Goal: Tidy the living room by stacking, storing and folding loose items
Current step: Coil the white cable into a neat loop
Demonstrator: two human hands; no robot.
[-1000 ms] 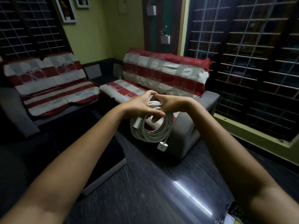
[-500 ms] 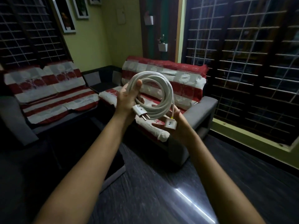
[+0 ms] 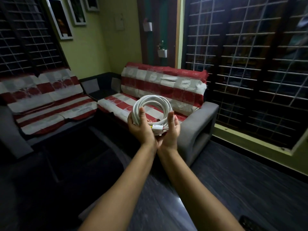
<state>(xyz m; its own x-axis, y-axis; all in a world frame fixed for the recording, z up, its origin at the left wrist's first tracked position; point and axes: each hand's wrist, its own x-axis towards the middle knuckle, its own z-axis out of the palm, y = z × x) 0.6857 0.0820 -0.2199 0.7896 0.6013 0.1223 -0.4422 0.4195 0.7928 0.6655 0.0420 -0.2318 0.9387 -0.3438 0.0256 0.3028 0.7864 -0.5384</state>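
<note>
A coiled white cable [image 3: 154, 101] stands upright as a ring in front of me, held in both hands at chest height over the dark floor. My left hand [image 3: 140, 126] grips the coil's left side, thumb lying across the loops. Cupped under the lower right part is my right hand [image 3: 170, 130], fingers pointing up. The cable's white plug end [image 3: 158, 127] lies across the bottom of the coil between my palms. My wrists touch each other below the coil.
A grey sofa [image 3: 198, 129] with a red-and-white striped cover stands straight ahead, and a second covered sofa [image 3: 46, 104] stands to the left. A dark low table [image 3: 75, 167] sits at lower left. Barred windows [image 3: 250, 64] fill the right wall. Dark wooden floor [image 3: 233, 189] lies to the right.
The coil hung below my joined hands a second ago. I raised it, turned it upright, and brought my hands together beneath it; the right hand moved from the plug to cupping the coil.
</note>
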